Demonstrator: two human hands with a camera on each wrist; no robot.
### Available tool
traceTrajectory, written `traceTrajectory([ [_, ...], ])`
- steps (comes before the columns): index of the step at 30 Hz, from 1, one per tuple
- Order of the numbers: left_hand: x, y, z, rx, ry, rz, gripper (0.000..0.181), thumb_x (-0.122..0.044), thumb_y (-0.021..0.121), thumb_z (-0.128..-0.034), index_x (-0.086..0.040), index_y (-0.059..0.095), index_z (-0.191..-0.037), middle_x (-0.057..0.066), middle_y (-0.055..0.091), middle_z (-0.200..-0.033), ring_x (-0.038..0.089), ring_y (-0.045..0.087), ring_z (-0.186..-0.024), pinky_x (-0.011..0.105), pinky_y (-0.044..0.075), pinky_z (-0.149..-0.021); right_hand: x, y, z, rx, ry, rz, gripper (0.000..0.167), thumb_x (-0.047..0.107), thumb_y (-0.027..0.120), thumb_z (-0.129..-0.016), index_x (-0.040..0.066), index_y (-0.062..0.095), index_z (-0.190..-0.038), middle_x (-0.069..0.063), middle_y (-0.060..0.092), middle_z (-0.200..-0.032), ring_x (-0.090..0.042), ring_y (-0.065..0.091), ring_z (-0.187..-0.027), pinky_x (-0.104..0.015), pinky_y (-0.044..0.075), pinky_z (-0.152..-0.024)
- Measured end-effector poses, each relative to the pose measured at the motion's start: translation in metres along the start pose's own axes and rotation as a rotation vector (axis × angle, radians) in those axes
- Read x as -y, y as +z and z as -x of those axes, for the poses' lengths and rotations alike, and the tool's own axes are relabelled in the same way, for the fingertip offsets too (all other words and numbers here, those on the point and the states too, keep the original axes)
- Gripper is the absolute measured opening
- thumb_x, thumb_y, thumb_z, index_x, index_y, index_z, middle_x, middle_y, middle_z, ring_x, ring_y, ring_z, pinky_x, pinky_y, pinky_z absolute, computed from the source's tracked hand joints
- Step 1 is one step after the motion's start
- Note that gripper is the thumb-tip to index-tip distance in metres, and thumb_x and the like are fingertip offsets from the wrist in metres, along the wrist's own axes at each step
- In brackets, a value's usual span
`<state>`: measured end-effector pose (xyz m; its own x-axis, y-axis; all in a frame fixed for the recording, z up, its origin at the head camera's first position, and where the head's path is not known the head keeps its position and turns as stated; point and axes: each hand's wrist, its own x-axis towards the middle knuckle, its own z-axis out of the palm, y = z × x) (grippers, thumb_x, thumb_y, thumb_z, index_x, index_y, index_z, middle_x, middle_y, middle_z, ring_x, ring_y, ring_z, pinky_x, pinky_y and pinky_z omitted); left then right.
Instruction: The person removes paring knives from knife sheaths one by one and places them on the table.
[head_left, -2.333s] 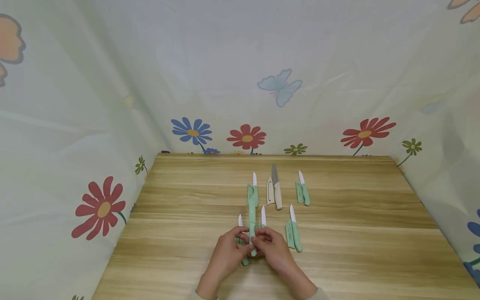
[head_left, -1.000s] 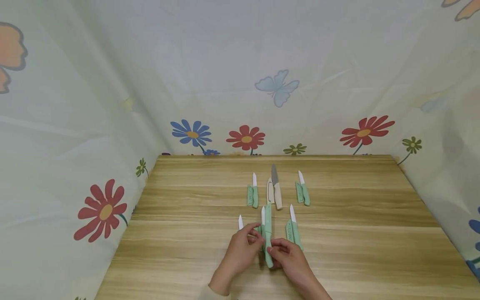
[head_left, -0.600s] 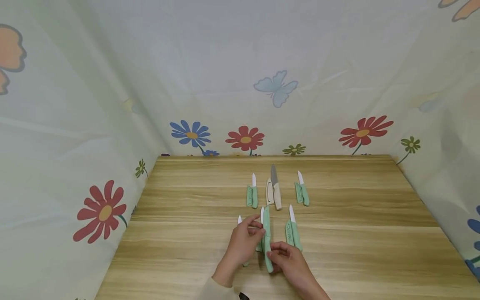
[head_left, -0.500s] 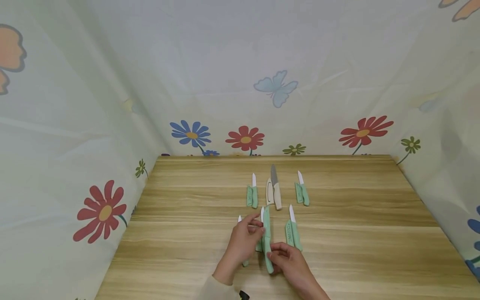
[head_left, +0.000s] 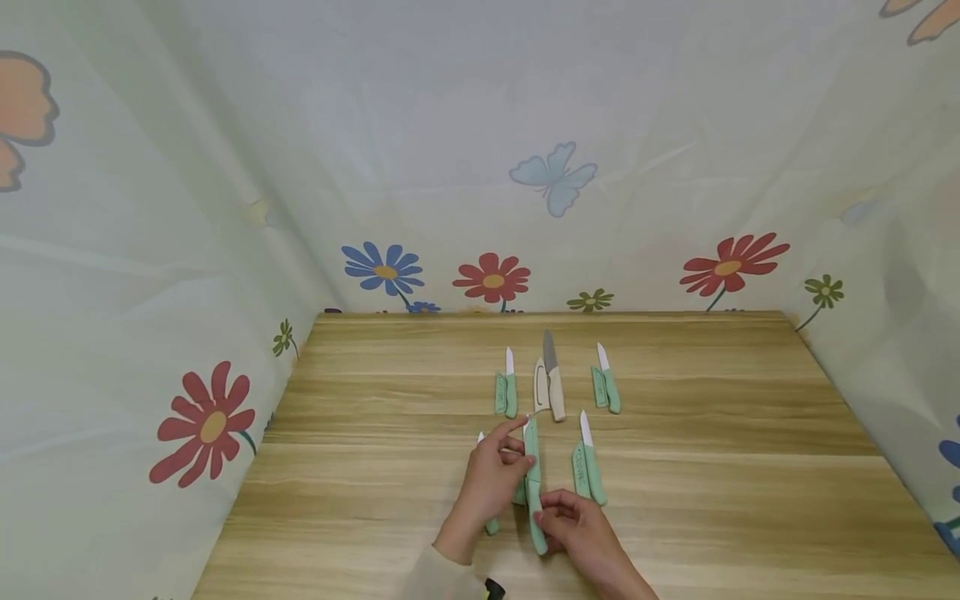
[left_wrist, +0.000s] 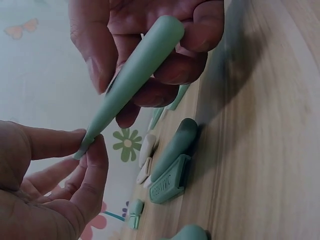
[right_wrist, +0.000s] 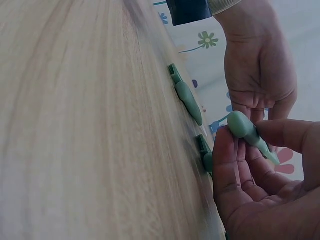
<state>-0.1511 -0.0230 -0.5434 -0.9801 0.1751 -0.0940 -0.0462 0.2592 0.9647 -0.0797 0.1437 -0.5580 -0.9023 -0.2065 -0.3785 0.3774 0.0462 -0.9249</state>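
Observation:
A mint-green paring knife (head_left: 535, 493) in its matching sheath (head_left: 533, 442) is held above the table, handle toward me. My left hand (head_left: 491, 477) pinches the knife around its sheath part between thumb and fingers. Lower down, my right hand (head_left: 583, 530) grips the handle between thumb and fingers. The left wrist view shows the smooth handle (left_wrist: 137, 72) pointing up into the right hand. Underneath, another green knife with a bare white blade lies beside its sheath (head_left: 519, 493), mostly hidden. A further green knife (head_left: 492, 527) is largely covered by my left hand.
On the wooden table (head_left: 712, 500), unsheathed green knives lie beside their sheaths: one at right (head_left: 592, 471), one far left (head_left: 511, 392), one far right (head_left: 610, 390). Between the far ones is a beige knife (head_left: 556, 393) with its sheath (head_left: 541, 387). Patterned sheeting (head_left: 420, 150) surrounds the table.
Since 2.3 seconds ago, both hands have carried the sheathed knife rightward. Over the last second they have drawn it slightly toward me. A small black object appears beside the left sleeve.

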Motion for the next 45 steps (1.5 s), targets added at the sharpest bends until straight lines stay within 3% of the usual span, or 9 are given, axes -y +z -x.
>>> traceTrajectory([
  [7, 0.0016, 0.0008, -0.0007, -0.003, -0.001, -0.004, 0.053, -0.003, 0.073, -0.0926, -0.023, 0.065, -0.141, 0.003, 0.069, -0.1, 0.007, 0.067, -0.085, 0.021, 0.055, -0.068, 0.0004, 0.0003, -0.0004, 0.006, -0.018, 0.018, 0.045, 0.013, 0.07, -0.096, -0.012, 0.056, -0.131, -0.008, 0.062, -0.105, -0.015, 0.064, -0.089, -0.028, 0.059, -0.071],
  [15, 0.0046, 0.0032, -0.0006, -0.016, -0.005, 0.006, 0.047, -0.004, 0.075, -0.092, -0.021, 0.07, -0.135, 0.001, 0.068, -0.099, 0.007, 0.066, -0.084, 0.02, 0.054, -0.065, -0.0015, 0.0004, -0.0012, 0.031, -0.035, 0.003, 0.042, 0.011, 0.069, -0.097, -0.012, 0.055, -0.129, -0.007, 0.06, -0.103, -0.014, 0.064, -0.087, -0.028, 0.059, -0.072],
  [22, 0.0046, 0.0046, -0.0005, -0.033, -0.011, 0.008, 0.048, -0.004, 0.076, -0.0912, -0.029, 0.072, -0.131, 0.0, 0.067, -0.097, 0.006, 0.065, -0.082, 0.02, 0.052, -0.062, -0.0029, 0.0023, -0.0026, 0.051, -0.057, -0.006, 0.04, 0.009, 0.069, -0.097, -0.012, 0.054, -0.127, -0.006, 0.06, -0.101, -0.011, 0.064, -0.086, -0.027, 0.059, -0.072],
  [29, 0.008, 0.0042, -0.0008, -0.031, -0.023, 0.01, 0.047, -0.003, 0.076, -0.0909, -0.021, 0.071, -0.133, 0.001, 0.068, -0.097, 0.007, 0.065, -0.081, 0.021, 0.052, -0.061, -0.0032, 0.0017, -0.0016, 0.068, -0.063, 0.004, 0.041, 0.011, 0.069, -0.097, -0.012, 0.054, -0.128, -0.005, 0.062, -0.1, -0.01, 0.064, -0.085, -0.025, 0.058, -0.07],
  [45, 0.0096, 0.0007, -0.0027, -0.033, -0.034, 0.019, 0.048, -0.001, 0.075, -0.0906, -0.021, 0.071, -0.134, 0.005, 0.069, -0.099, 0.009, 0.066, -0.082, 0.022, 0.053, -0.064, -0.007, -0.0009, -0.0024, 0.109, -0.046, 0.009, 0.04, 0.01, 0.071, -0.096, -0.011, 0.055, -0.126, -0.005, 0.063, -0.099, -0.01, 0.063, -0.082, -0.024, 0.056, -0.068],
])
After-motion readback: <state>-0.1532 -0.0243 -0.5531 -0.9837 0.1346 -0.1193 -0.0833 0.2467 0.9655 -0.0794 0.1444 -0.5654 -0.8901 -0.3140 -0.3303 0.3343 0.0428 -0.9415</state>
